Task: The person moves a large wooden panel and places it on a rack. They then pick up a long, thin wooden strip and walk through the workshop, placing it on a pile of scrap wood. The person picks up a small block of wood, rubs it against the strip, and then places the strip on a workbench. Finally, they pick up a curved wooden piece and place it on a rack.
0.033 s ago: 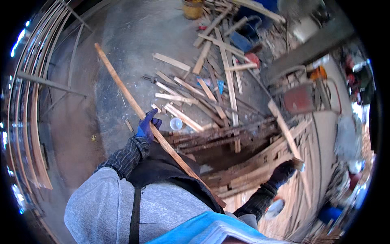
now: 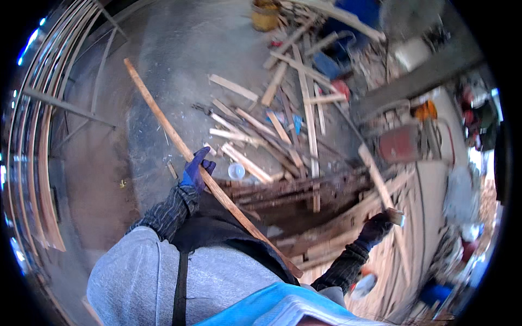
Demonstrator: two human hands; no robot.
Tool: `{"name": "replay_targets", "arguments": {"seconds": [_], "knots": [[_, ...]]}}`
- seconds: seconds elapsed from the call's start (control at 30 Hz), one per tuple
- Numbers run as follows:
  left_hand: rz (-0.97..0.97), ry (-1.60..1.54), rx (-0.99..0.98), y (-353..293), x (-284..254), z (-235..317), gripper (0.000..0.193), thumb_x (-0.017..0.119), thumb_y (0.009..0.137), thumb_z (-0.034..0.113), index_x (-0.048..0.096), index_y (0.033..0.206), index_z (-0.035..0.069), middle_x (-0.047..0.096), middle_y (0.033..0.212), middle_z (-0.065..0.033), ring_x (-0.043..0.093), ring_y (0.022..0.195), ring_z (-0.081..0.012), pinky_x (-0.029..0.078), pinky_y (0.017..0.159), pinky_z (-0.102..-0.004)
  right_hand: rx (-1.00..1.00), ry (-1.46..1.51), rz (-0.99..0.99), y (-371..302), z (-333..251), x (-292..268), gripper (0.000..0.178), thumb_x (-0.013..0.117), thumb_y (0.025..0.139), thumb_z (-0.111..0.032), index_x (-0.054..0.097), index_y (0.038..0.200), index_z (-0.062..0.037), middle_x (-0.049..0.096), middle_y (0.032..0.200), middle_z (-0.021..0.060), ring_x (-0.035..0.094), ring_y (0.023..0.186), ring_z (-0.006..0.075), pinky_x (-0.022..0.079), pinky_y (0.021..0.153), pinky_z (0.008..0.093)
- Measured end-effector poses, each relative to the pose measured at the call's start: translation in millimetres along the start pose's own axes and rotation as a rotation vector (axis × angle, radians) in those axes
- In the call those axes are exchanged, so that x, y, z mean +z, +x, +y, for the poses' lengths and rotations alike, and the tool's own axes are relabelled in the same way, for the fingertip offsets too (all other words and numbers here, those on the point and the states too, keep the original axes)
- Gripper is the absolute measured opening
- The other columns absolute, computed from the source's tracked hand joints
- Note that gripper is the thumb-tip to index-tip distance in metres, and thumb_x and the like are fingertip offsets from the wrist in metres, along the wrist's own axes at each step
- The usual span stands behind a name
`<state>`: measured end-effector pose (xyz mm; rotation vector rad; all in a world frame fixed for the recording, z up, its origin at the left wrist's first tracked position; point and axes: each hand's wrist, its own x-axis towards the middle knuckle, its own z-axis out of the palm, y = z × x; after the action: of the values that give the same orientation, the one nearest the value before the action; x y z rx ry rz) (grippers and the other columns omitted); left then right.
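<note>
On my feed, nearest first, a long wooden pole [image 2: 234,207] slants across the dark apron [image 2: 209,223], near end at the lap, far end out over the grey floor [image 2: 174,49]. My left hand [image 2: 197,171], gloved in blue-purple, has its fingers curled around the pole. My right hand [image 2: 374,231], dark-gloved, is closed on a small block [image 2: 397,217]; I can't tell how each finger lies. The block is over a flat wooden strip [image 2: 376,174], touching or not I can't say, along the right side of a plank stack [image 2: 326,247]. Past the stack's far edge, offcuts [image 2: 247,162] lie criss-crossed on the stained floor, and a metal rack [image 2: 68,107] with long boards [image 2: 35,163] lines the floor's left edge. As for containers, I see a small whitish cup [image 2: 236,171] on the floor just beside the offcuts, its contents too small to make out; well beyond, at the floor's far edge, stands a yellow bucket [image 2: 265,19], its inside blurred.
</note>
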<state>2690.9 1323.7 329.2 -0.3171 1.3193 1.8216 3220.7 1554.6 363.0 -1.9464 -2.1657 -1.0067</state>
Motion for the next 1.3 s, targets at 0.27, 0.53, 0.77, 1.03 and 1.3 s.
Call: {"name": "replay_targets", "arguments": {"seconds": [0.27, 0.53, 0.77, 1.03, 1.3], "knots": [[0.088, -0.179, 0.252, 106, -79, 227, 0.025, 0.063, 0.084, 0.018, 0.061, 0.104, 0.003, 0.050, 0.060, -0.0014, 0.049, 0.051, -0.0127, 0.053, 0.064, -0.0343, -0.215, 0.935, 0.395, 148, -340, -134, 0.032, 0.046, 0.092, -0.021, 0.056, 0.110, 0.0040, 0.058, 0.105, 0.0219, 0.054, 0.100, 0.0367, 0.038, 0.092, 0.0463], [0.092, -0.189, 0.682, 176, -98, 428, 0.023, 0.059, 0.086, 0.016, 0.058, 0.105, 0.002, 0.056, 0.074, -0.0040, 0.052, 0.058, -0.0115, 0.050, 0.061, -0.0277, -0.179, 1.506, 0.139, 297, -619, -215, 0.027, 0.053, 0.090, -0.013, 0.053, 0.111, 0.0042, 0.057, 0.110, 0.0146, 0.055, 0.096, 0.0232, 0.044, 0.085, 0.0310], [0.228, -0.117, 0.914, 313, -128, 568, 0.022, 0.059, 0.086, 0.014, 0.058, 0.104, 0.002, 0.057, 0.078, -0.0046, 0.053, 0.065, -0.0118, 0.045, 0.061, -0.0257, 0.250, 2.600, -0.297, 396, -821, -252, 0.037, 0.057, 0.087, -0.010, 0.047, 0.120, 0.0035, 0.055, 0.112, 0.0121, 0.055, 0.098, 0.0200, 0.047, 0.083, 0.0301], [0.527, -0.145, 1.140, 478, -190, 780, 0.031, 0.060, 0.086, 0.020, 0.058, 0.112, 0.002, 0.058, 0.100, -0.0062, 0.055, 0.087, -0.0153, 0.045, 0.076, -0.0287, -0.451, 1.540, 0.126, 530, -1124, -307, 0.019, 0.055, 0.086, -0.011, 0.061, 0.104, -0.0043, 0.061, 0.103, 0.0134, 0.056, 0.097, 0.0263, 0.043, 0.091, 0.0363], [0.729, -0.278, 1.072, 615, -303, 870, 0.041, 0.058, 0.088, 0.020, 0.048, 0.123, 0.002, 0.054, 0.116, -0.0113, 0.051, 0.110, -0.0244, 0.040, 0.094, -0.0392, -0.628, 1.683, 0.104, 684, -1455, -408, 0.027, 0.047, 0.089, -0.017, 0.057, 0.110, -0.0033, 0.059, 0.110, 0.0156, 0.054, 0.104, 0.0315, 0.037, 0.097, 0.0390]]}}
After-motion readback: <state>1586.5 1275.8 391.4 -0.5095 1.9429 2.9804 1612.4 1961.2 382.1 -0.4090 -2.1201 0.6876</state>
